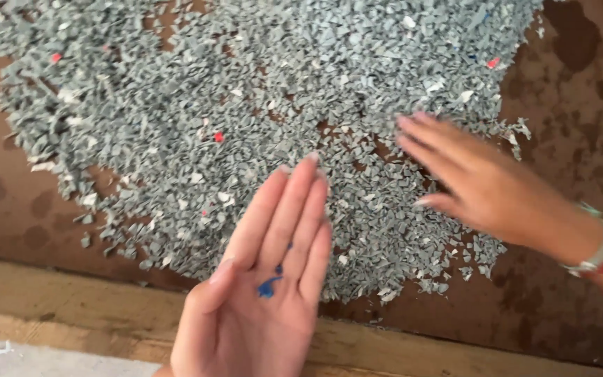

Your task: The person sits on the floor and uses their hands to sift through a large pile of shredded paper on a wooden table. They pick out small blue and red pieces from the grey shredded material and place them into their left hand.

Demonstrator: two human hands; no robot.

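A wide heap of small grey plastic chips (246,112) lies spread on a brown board (8,202). My left hand (259,286) is held palm up over the heap's near edge, fingers together and flat, with a few small blue chips (268,286) resting in the palm. My right hand (469,181) lies palm down on the right side of the heap, fingers spread and touching the grey chips. A few red chips (218,137) are scattered among the grey ones.
A wooden edge (71,307) runs along the near side of the board. Dark stains (574,42) mark the brown surface at the right. My right wrist wears white and red bands (601,251). Pale floor shows at bottom left.
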